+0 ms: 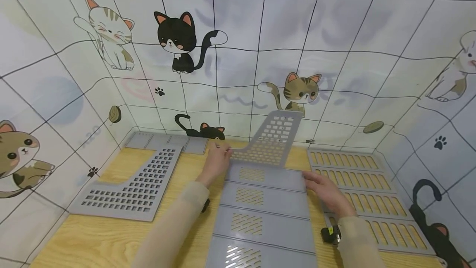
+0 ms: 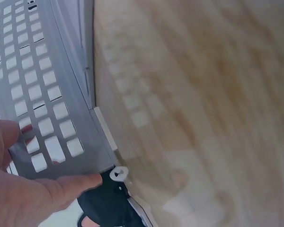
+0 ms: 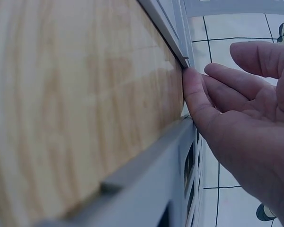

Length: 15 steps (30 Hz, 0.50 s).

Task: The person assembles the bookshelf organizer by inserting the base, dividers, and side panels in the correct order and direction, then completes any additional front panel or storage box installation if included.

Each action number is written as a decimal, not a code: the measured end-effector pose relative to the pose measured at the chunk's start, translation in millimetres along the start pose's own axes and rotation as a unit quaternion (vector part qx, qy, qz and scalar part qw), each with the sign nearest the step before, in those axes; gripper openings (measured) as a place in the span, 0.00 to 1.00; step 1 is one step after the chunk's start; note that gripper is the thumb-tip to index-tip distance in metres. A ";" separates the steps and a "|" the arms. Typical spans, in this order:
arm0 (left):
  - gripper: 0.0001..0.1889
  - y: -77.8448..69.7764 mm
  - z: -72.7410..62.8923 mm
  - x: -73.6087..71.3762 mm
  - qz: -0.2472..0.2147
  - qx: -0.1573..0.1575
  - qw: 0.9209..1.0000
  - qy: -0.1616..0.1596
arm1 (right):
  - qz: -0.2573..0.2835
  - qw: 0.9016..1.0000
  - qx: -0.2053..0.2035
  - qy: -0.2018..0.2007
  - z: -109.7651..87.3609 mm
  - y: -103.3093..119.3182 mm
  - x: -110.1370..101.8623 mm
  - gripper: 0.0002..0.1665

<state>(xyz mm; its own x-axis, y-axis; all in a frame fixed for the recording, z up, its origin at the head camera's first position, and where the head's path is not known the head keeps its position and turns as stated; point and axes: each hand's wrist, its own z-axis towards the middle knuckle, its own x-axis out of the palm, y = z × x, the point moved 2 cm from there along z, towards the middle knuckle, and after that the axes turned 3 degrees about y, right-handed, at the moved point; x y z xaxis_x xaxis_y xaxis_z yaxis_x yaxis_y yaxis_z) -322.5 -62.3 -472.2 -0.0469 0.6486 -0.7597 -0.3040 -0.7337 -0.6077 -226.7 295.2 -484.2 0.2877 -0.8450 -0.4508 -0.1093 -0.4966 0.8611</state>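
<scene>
My left hand [image 1: 217,162] pinches the low left end of a grey L-shaped panel [image 1: 291,142] with rows of square holes. In the left wrist view the thumb and a finger of that hand [image 2: 42,196] hold the panel's corner [image 2: 94,149]. The panel stands raised along the far edge of a long grey panel [image 1: 286,206] with slanted slots, which lies flat. My right hand [image 1: 329,191] touches that flat panel's far right corner with extended fingers. The right wrist view shows a fingertip of the hand [image 3: 246,125] against the edge of the grey panel [image 3: 166,23].
A second L-shaped grid panel [image 1: 122,186] lies at the left. Behind it is a flat grey panel [image 1: 160,141] by the wall. A grey panel with long slots [image 1: 351,171] lies at the right. Cat-patterned cloth walls [image 1: 238,69] enclose the wooden table [image 1: 82,239].
</scene>
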 end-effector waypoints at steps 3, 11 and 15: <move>0.09 -3.7 0.6 2.5 -0.004 -0.003 1.000 0.006 | 0.002 1.000 0.001 -0.001 -0.7 -0.6 -0.5 0.31; 0.10 -14.7 0.3 7.8 -0.012 -0.013 1.000 0.017 | 0.014 1.000 0.000 0.004 -0.2 -2.9 -2.4 0.31; 0.11 -19.6 1.6 9.3 -0.016 -0.019 0.999 0.023 | 0.008 1.000 -0.001 0.006 0.8 -2.5 -3.3 0.29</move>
<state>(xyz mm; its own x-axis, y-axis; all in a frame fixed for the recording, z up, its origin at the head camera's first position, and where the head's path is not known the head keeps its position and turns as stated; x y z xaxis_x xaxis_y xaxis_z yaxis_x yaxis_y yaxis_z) -318.5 -41.6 -467.0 0.0069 0.6617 -0.7497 -0.2678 -0.7211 -0.6390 -228.2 299.1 -485.1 0.2964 -0.8507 -0.4342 -0.1126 -0.4826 0.8686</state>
